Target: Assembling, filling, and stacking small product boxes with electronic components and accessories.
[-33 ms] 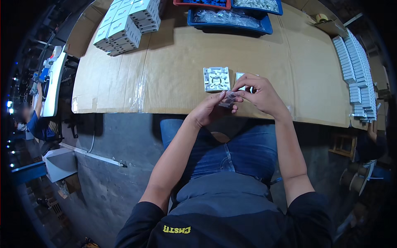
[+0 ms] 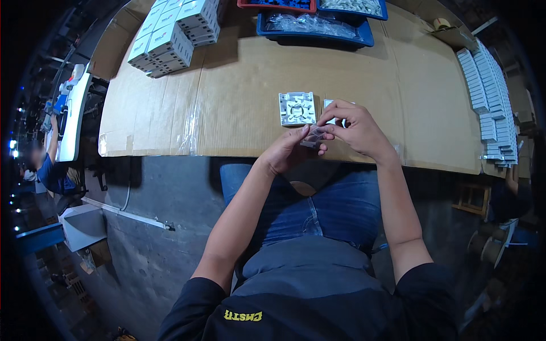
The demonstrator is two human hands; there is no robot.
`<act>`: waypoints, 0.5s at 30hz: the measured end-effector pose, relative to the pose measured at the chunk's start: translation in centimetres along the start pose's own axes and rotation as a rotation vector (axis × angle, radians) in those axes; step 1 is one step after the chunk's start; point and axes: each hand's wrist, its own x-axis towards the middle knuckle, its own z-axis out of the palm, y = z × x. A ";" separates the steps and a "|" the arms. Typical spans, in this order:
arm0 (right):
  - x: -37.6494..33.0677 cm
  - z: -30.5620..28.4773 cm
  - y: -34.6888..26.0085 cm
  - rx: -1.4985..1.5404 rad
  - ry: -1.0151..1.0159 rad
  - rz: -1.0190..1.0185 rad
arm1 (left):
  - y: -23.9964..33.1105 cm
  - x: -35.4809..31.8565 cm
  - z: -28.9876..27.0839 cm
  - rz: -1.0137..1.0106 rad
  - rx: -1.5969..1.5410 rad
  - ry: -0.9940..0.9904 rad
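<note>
Close to the front edge of the cardboard-covered table, my left hand point(image 2: 288, 149) and my right hand point(image 2: 358, 129) meet around a small clear plastic bag point(image 2: 313, 135). My left thumb presses it against the fingers from the left, while my right thumb and forefinger pinch its upper right side. What the bag contains is too small to make out. Just beyond my left fingertips lies a white square plastic housing point(image 2: 297, 108) with a round opening at its centre. A second white square piece point(image 2: 336, 104) lies to its right, mostly hidden behind my right hand.
White boxes point(image 2: 168, 45) are stacked at the far left. At the back stand a blue tray point(image 2: 364, 40) of clear plastic packets, a red tray point(image 2: 273, 7) with blue parts and another blue tray point(image 2: 382, 12). Stacked white pieces point(image 2: 483, 85) line the right edge.
</note>
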 end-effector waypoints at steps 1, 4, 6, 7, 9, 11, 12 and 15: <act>0.2 0.3 0.1 0.053 -0.015 -0.078 | 0.0 0.0 0.1 0.013 -0.010 0.004; 0.7 0.0 -0.9 -0.067 -0.089 -0.016 | -0.2 0.1 -0.1 0.020 -0.053 0.013; 1.0 0.1 -0.7 -0.061 -0.111 -0.019 | -0.3 0.1 -0.4 0.013 -0.085 0.016; 1.1 0.1 -0.6 -0.055 -0.131 -0.024 | -0.4 0.1 -0.6 0.020 -0.082 0.011; 1.6 -0.1 -0.6 -0.058 -0.158 -0.013 | -0.5 0.1 -0.8 0.028 -0.082 0.008; 1.7 -0.2 -0.7 -0.060 -0.186 -0.004 | -0.6 0.0 -1.0 0.022 -0.068 0.027; 1.8 -0.5 -0.8 -0.124 -0.223 -0.040 | -0.5 0.1 -0.9 0.023 -0.068 0.026; 1.9 -0.7 -0.5 -0.207 -0.284 -0.084 | -0.4 0.2 -0.5 0.028 -0.069 0.015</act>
